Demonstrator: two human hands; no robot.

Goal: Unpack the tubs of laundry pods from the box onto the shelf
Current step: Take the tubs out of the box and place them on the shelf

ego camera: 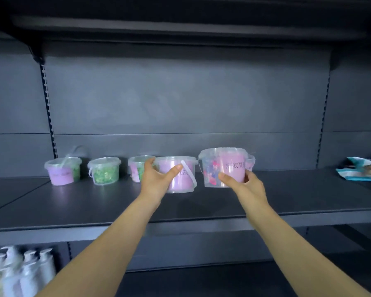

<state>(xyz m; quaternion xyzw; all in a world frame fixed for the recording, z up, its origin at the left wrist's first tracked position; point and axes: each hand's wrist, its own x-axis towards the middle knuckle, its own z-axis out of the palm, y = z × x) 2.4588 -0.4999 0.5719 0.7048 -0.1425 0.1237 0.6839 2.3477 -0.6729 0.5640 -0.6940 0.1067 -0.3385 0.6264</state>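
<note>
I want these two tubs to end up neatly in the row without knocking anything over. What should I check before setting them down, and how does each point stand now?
1. Left hand has a firm hold on its tub: ok, fingers and thumb wrap the side.
2. Right hand holds the raised tub: ok, gripped low on its wall.
3. Both lids seated: ok, as far as the blur shows.
4. Bare shelf to the right of the row: ok.
5. Gap to the nearest green tub behind the left hand: not ok, the hand overlaps it.
6. Small tub behind the raised one: cannot tell how near it is.
</note>
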